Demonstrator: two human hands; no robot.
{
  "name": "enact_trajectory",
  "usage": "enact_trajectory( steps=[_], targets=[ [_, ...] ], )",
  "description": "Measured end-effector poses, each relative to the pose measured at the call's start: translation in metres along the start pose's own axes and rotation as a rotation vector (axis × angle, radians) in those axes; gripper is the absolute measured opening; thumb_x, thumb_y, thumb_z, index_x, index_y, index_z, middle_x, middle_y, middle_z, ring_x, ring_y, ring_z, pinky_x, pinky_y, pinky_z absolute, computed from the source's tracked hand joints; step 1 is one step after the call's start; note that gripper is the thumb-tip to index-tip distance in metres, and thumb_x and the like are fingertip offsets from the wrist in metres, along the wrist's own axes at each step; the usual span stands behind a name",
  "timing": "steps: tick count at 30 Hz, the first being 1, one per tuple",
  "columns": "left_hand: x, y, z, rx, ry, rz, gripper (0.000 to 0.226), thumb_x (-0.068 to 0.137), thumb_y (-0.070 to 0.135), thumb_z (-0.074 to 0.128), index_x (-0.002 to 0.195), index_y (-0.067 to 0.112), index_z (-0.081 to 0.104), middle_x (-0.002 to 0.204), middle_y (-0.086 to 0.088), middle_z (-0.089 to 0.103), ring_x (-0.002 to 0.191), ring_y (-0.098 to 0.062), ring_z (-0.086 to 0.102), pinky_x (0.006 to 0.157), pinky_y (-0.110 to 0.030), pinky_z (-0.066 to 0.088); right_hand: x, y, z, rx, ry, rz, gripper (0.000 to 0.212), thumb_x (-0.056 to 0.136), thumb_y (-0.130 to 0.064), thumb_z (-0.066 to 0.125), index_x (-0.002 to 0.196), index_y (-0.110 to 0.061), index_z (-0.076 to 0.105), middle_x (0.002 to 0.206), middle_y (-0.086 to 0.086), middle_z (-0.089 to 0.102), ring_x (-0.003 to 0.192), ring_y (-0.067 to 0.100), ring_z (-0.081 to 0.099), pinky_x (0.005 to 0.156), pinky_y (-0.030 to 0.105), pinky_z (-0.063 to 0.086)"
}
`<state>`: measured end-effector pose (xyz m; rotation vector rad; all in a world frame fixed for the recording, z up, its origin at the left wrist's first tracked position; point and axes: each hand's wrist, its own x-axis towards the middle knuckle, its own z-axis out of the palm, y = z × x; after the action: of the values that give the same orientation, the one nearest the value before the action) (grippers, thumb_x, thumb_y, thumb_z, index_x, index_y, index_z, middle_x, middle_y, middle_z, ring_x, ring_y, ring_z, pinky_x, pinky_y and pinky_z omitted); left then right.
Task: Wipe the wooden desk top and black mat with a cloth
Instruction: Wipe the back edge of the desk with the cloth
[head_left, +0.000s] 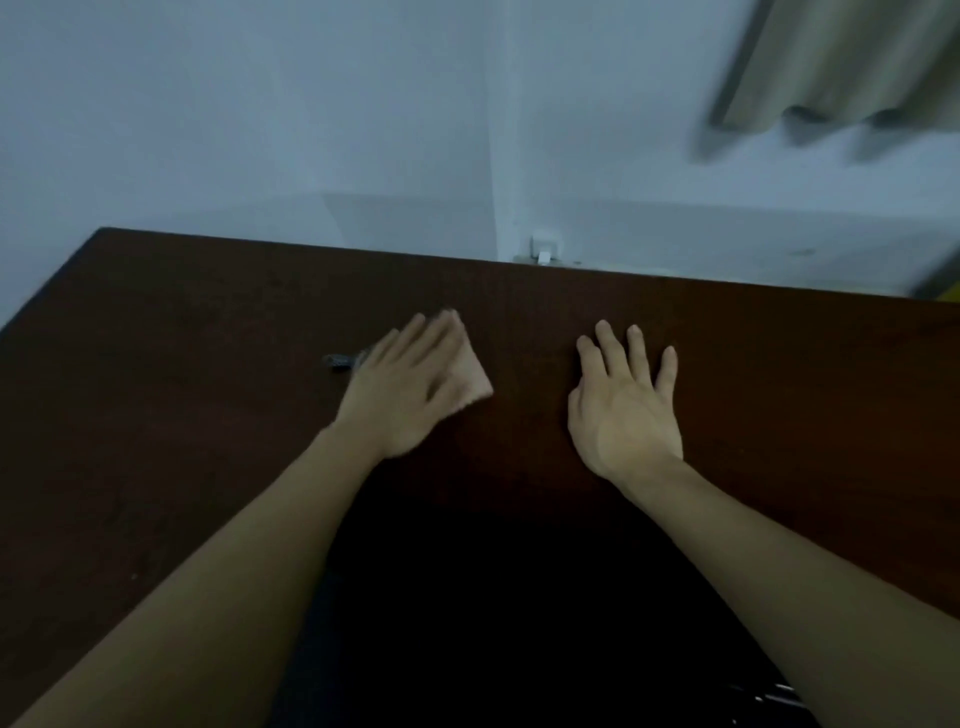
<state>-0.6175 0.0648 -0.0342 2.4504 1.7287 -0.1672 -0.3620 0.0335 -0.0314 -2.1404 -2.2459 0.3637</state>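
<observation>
The dark wooden desk top (208, 364) fills the lower view. A black mat (493, 597) lies on it near me, between my forearms. My left hand (400, 384) lies flat with straight fingers on a pale folded cloth (470, 376), pressing it to the wood beyond the mat; the cloth's corner shows to the right of the hand. My right hand (626, 402) rests flat on the bare wood with its fingers spread, holding nothing, a little to the right of the cloth.
A small dark object (337, 361) lies on the desk just left of my left hand, blurred. The desk's far edge meets a pale wall with a white socket (545, 247). A beige curtain (852, 62) hangs at the top right.
</observation>
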Motion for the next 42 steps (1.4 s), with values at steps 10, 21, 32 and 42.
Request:
enact_trajectory(
  steps=[10,21,32,42],
  targets=[
    [-0.036,0.059,0.002,-0.141,-0.010,-0.107,0.063,0.106,0.047,0.015,0.160,0.023,-0.008,0.166,0.004,-0.017,0.154,-0.018,-0.014,0.121,-0.036,-0.009,0.001,-0.002,0.000,0.018,0.007,0.005,0.058,0.105,-0.032,0.026,0.160,-0.019,0.017,0.170,0.004,0.003,0.156,0.032,-0.008,0.123,0.060,-0.003],
    [-0.004,-0.021,0.003,-0.018,0.032,-0.067,0.064,0.104,0.055,0.012,0.160,0.030,-0.009,0.166,0.010,-0.016,0.154,-0.014,-0.011,0.125,-0.039,-0.001,0.001,-0.002,0.006,0.028,0.055,0.031,0.057,0.104,-0.032,0.025,0.160,-0.022,0.021,0.170,0.002,0.008,0.157,0.028,-0.005,0.125,0.056,-0.003],
    [-0.026,-0.028,-0.002,-0.037,-0.014,0.195,0.062,0.107,0.047,0.018,0.161,0.024,0.000,0.168,0.006,-0.013,0.154,-0.018,-0.012,0.126,-0.039,-0.002,0.006,-0.007,-0.008,-0.002,-0.046,0.087,0.055,0.104,-0.033,0.028,0.159,-0.028,0.022,0.170,-0.002,0.009,0.157,0.024,0.000,0.126,0.051,0.002],
    [-0.050,-0.100,0.001,-0.047,-0.046,0.346,0.064,0.105,0.055,0.024,0.160,0.034,-0.003,0.166,0.017,-0.015,0.152,-0.007,-0.018,0.123,-0.031,-0.006,0.028,-0.130,0.002,0.174,-0.076,0.046,0.056,0.106,-0.040,0.034,0.159,-0.030,0.022,0.170,-0.003,0.009,0.156,0.025,-0.004,0.124,0.058,-0.004]
  ],
)
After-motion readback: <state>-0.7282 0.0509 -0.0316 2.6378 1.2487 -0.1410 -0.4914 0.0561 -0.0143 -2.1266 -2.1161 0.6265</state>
